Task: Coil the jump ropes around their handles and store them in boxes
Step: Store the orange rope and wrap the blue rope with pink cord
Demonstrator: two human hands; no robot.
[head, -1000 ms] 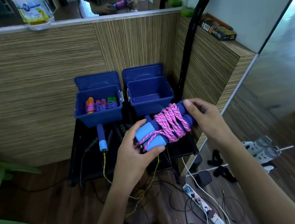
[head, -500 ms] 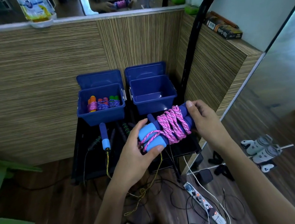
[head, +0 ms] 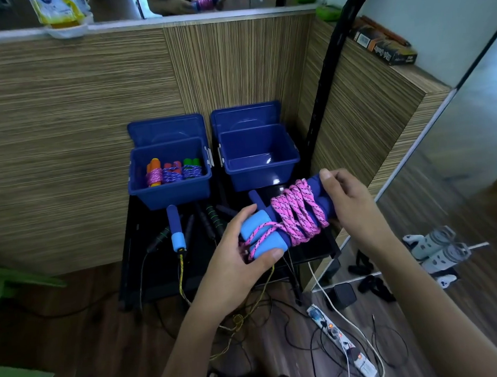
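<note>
Both hands gripped the pink rope (head: pixel 296 214), coiled on its blue handles above the near counter (head: pixel 159 283): the left hand (head: pixel 235 261) at the light-blue ends, the right hand (head: pixel 349 206) at the far end. The left box (head: pixel 171 195) held three coiled ropes; the right box (head: pixel 262 172) looked empty. Several loose ropes (head: pixel 196 226), perhaps three, remained to coil.

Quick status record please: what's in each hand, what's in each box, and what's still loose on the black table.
left hand: grips the light blue foam ends of the pink jump rope bundle
right hand: holds the bundle's dark blue handle ends
left box: lid open, three coiled ropes inside
right box: lid open, nothing visible inside
black table: uncoiled blue-handled rope and dark-handled ropes, cords trailing to the floor
</note>
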